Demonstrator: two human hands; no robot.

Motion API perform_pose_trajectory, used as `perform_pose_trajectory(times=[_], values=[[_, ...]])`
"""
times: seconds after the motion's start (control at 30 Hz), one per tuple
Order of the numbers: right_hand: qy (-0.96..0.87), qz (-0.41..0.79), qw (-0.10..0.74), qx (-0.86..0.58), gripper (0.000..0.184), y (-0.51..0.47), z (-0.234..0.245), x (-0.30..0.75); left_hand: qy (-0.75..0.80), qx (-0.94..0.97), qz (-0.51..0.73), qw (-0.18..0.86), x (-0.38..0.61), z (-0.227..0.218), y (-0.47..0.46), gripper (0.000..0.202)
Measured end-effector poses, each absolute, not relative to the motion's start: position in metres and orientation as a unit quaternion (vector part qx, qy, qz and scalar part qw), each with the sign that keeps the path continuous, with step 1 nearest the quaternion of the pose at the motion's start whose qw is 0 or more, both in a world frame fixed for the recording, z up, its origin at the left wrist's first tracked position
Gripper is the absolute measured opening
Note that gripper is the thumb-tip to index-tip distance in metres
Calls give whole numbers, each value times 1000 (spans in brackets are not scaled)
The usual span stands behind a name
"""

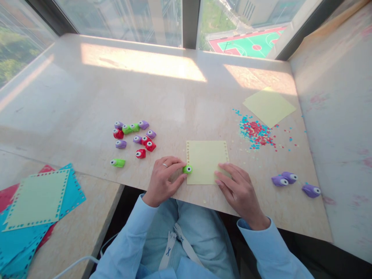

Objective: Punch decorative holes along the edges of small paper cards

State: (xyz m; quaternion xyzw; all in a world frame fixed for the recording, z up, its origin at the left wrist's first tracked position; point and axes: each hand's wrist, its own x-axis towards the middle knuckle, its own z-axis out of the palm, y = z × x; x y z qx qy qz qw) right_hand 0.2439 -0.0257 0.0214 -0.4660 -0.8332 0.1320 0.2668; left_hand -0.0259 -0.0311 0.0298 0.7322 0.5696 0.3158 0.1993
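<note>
A pale yellow sheet of paper (pixel 206 162) lies on the table in front of me, with small holes punched along its left and right edges. My left hand (pixel 165 178), a ring on one finger, pinches a green craft punch (pixel 187 169) at the sheet's left edge. The fingers of my right hand (pixel 238 186) rest spread on the sheet's lower right part, holding nothing. Left of the sheet sits a group of purple, green and red craft punches (pixel 140 154).
Red and blue paper bits (pixel 255 133) are scattered at the right, beside more yellow sheets (pixel 270 106). Several purple punches (pixel 311 190) sit near the wall. Punched coloured sheets (pixel 40 193) are stacked at lower left, near a white cable (pixel 77 265). Windows border the far edge.
</note>
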Motion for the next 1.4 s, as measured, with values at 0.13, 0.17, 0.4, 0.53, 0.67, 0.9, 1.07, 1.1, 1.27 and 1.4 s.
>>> perform_pose_trajectory(times=[0.13, 0.17, 0.4, 0.53, 0.67, 0.9, 1.07, 1.1, 1.27, 1.4], values=[[-835, 129, 271, -462, 21, -26, 21, 244, 570, 731, 321, 194, -25, 29, -31, 21], [-835, 128, 271, -461, 21, -26, 21, 244, 571, 731, 320, 194, -25, 29, -31, 21], [-834, 128, 273, -462, 22, -25, 22, 244, 575, 729, 318, 192, -24, 30, -30, 20], [-832, 131, 273, -466, 22, -25, 22, 243, 580, 725, 316, 195, -24, 30, -30, 21], [-834, 126, 275, -462, 22, -25, 21, 243, 576, 727, 319, 193, -24, 29, -31, 21], [-832, 128, 274, -465, 22, -25, 21, 243, 574, 726, 323, 196, -24, 30, -31, 21], [-830, 135, 278, -465, 23, -25, 21, 243, 578, 724, 319, 200, -24, 31, -32, 23], [-827, 138, 286, -464, 24, -25, 21, 244, 579, 722, 321, 201, -24, 31, -32, 25], [-769, 175, 370, -491, 24, -26, 22, 246, 611, 669, 354, 230, -21, 35, -29, 33], [-660, 241, 424, -571, 24, -28, 24, 248, 636, 605, 385, 284, -17, 38, -19, 29]])
